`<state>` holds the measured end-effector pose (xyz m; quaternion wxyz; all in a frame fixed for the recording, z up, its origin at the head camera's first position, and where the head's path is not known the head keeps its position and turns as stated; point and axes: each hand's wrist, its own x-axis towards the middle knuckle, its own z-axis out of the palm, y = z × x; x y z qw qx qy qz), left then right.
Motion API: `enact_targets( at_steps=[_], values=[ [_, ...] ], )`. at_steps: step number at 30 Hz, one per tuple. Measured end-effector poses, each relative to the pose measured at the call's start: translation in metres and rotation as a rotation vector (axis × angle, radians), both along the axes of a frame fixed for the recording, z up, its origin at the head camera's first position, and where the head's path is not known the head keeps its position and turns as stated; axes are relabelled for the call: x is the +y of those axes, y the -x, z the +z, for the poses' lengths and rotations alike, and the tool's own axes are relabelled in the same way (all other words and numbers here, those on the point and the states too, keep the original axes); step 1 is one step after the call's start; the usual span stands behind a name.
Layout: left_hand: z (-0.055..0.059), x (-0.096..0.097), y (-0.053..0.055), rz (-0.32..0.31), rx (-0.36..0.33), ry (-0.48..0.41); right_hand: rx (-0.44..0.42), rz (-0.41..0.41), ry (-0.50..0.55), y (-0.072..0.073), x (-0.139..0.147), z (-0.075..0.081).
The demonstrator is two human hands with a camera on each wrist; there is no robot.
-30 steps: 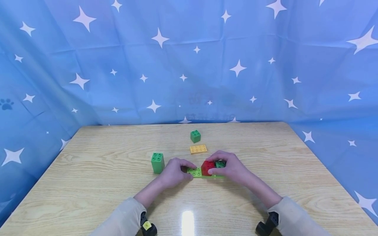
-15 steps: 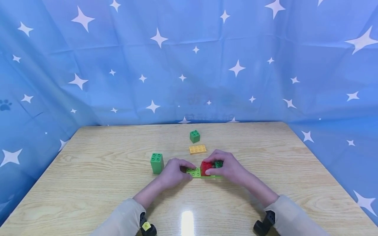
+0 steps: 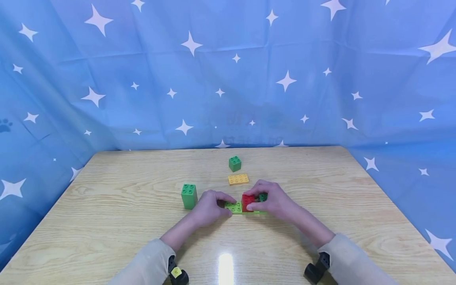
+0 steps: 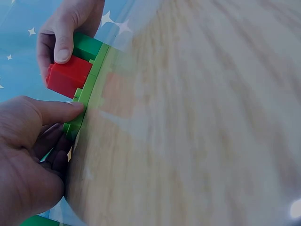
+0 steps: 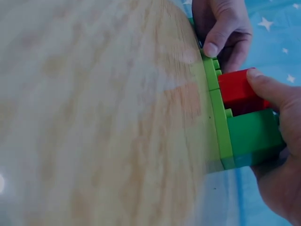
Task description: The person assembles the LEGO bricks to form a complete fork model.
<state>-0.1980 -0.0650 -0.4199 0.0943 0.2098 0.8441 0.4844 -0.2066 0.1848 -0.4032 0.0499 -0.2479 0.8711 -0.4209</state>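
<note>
My left hand (image 3: 210,209) pinches the left end of two light green flat toy building plates (image 3: 235,208), which lie end to end on the table. My right hand (image 3: 276,202) holds a red building brick (image 3: 246,204) between thumb and fingers. In the right wrist view the red brick (image 5: 237,89) sits over the seam (image 5: 214,89) between the plates. A dark green brick (image 5: 254,136) stands on the right-hand plate beside it, partly under the right palm. Whether the red brick is fully pressed down cannot be told.
A tall green brick (image 3: 189,196) stands left of my left hand. Behind the plates lie a yellow-orange flat plate (image 3: 238,179) and a small green brick (image 3: 235,164). A blue starry curtain (image 3: 228,79) hangs behind the wooden table (image 3: 124,190).
My right hand has shifted slightly left over the red brick, still holding it. The left hand keeps its pinch on the light green plate. The loose pieces stay where they were.
</note>
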Motion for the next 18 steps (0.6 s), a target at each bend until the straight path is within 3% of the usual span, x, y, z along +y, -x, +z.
enact_targets(
  at_steps=[12,18],
  values=[
    [0.001,0.000,0.001,0.022,-0.014,0.021,0.114,0.150,-0.130,0.005,-0.004,0.019],
    [-0.001,0.000,0.002,0.013,-0.001,0.008,0.069,0.175,-0.175,0.007,-0.005,0.025]
  ],
)
